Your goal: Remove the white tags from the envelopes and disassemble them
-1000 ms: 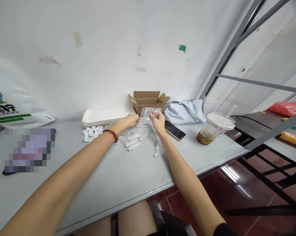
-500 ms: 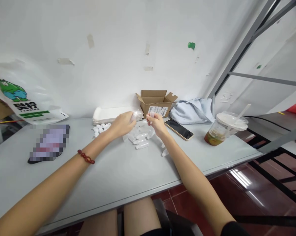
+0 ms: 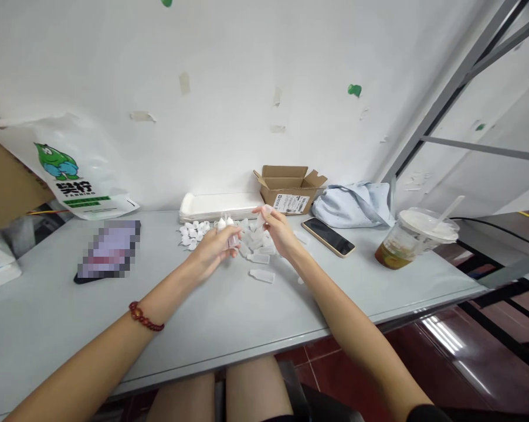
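Note:
My left hand (image 3: 212, 251) is closed around small translucent squeeze bottles (image 3: 233, 241), with white caps (image 3: 223, 224) showing above the thumb. Just right of it, my right hand (image 3: 282, 233) pinches another small translucent bottle (image 3: 263, 218), partly hidden by the fingers. Under and between both hands lies a pile of similar loose bottles (image 3: 258, 250). One separate bottle (image 3: 263, 275) rests nearer to me. White pointed caps (image 3: 194, 232) are heaped on the table left of the pile, beyond my left hand.
Behind the hands are stacked white trays (image 3: 220, 202) and an open cardboard box (image 3: 291, 190). To the right are a phone (image 3: 328, 237), a light blue cloth (image 3: 352, 205) and a drink cup (image 3: 405, 240) with a straw. A blurred flat item (image 3: 108, 251) and a plastic bag (image 3: 84, 164) are left.
My left hand has come back toward me and turned, so the bottles in it now show. The right hand stays raised over the pile. The view has shifted left.

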The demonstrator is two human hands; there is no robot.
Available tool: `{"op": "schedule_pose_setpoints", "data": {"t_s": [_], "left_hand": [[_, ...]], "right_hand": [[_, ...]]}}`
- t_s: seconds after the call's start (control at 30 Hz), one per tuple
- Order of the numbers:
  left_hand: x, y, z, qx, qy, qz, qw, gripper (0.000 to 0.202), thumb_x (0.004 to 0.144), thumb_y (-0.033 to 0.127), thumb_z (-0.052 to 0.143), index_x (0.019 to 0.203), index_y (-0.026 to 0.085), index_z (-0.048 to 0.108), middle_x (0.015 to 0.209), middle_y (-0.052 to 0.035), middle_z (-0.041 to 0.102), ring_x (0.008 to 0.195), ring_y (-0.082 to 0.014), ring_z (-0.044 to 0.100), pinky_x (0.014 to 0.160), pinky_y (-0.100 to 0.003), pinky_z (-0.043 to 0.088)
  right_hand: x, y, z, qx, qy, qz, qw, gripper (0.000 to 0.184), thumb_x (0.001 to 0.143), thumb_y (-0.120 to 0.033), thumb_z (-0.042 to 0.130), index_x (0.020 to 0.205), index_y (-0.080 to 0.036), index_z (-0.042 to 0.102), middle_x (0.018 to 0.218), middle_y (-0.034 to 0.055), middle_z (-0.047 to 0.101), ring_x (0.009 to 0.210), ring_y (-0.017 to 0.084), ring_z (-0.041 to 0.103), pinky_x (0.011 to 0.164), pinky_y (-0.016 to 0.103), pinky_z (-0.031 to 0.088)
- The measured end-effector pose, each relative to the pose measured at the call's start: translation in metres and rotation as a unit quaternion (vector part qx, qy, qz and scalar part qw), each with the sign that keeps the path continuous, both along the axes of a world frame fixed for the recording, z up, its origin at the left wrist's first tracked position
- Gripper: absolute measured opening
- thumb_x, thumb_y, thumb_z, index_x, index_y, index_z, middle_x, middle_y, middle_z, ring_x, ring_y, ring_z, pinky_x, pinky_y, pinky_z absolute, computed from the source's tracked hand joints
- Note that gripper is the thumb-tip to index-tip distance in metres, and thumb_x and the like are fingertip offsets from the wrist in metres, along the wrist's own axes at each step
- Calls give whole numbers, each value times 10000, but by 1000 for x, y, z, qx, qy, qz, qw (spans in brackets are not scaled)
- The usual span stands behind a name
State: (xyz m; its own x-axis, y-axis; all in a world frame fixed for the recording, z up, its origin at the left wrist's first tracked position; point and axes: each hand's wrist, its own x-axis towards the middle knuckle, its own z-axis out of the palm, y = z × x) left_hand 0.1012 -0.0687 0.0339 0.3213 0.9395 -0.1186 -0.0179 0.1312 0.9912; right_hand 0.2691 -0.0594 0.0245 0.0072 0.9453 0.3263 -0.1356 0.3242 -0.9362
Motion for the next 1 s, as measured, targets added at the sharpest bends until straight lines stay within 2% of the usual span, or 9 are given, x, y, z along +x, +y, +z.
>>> {"op": "schedule_pose_setpoints", "data": {"t_s": [0.13,0.23,0.3,0.43,0.57,0.67,0.77,0.9,1.0], "left_hand": [[-4,-8,7,-177,-131,-25,975,164,792,286,577,808,129,623,769,-81,642,671,-158,632,509,-215,462],[-4,-11,8,-189,-225,-51,955,186,850,299,526,937,169,626,739,-43,638,611,-141,624,462,-213,460],[-5,-10,7,-188,-245,-41,950,149,852,276,530,900,167,619,680,-11,610,531,-107,579,417,-195,429],[-11,0,3,-174,-198,10,965,74,798,208,579,820,140,600,670,-16,613,538,-94,571,397,-165,391],[-21,5,8,-141,-129,56,980,81,746,227,599,791,160,589,753,-40,656,686,-133,619,479,-189,425],[-22,-7,16,-52,6,-70,996,130,707,293,605,691,165,585,689,-40,642,662,-155,593,514,-237,415],[-13,-31,19,103,161,-271,943,156,616,268,652,606,180,523,565,20,539,547,-134,507,486,-244,341],[-1,-61,12,262,327,-377,826,151,586,244,625,637,192,492,658,5,562,649,-180,540,546,-265,359],[-1,-70,3,306,391,-409,766,100,613,226,549,655,194,464,773,-35,591,792,-227,563,633,-290,387]], "right_hand": [[-8,-16,6,97,-155,-5,983,274,773,-448,632,951,-245,676,814,-4,528,732,123,458,690,274,398],[-18,-25,6,175,-264,14,948,296,801,-393,620,1071,-279,667,856,7,527,801,141,488,762,307,424],[-22,-27,6,212,-323,24,922,345,829,-355,589,1168,-299,617,856,9,526,826,152,499,798,332,431],[-15,-37,20,250,-423,26,871,475,845,-327,557,1313,-286,491,1015,54,538,973,201,510,889,396,424],[24,-77,35,189,-495,-91,843,505,863,-406,527,1352,-339,417,1222,77,501,1150,253,467,984,432,380],[64,-111,23,122,-588,-76,796,670,747,-522,638,1350,-339,412,1297,95,476,1234,297,416,1013,452,371],[90,-123,-4,90,-641,-53,760,791,675,-605,657,1362,-311,397,1390,109,412,1301,319,348,1034,497,347],[98,-110,-30,79,-647,-36,758,802,675,-632,635,1343,-242,423,1412,132,393,1339,322,282,1054,510,317],[94,-97,-34,103,-621,-37,776,628,744,-565,616,1256,-222,501,1257,131,521,1225,282,422,1007,455,381]]}}
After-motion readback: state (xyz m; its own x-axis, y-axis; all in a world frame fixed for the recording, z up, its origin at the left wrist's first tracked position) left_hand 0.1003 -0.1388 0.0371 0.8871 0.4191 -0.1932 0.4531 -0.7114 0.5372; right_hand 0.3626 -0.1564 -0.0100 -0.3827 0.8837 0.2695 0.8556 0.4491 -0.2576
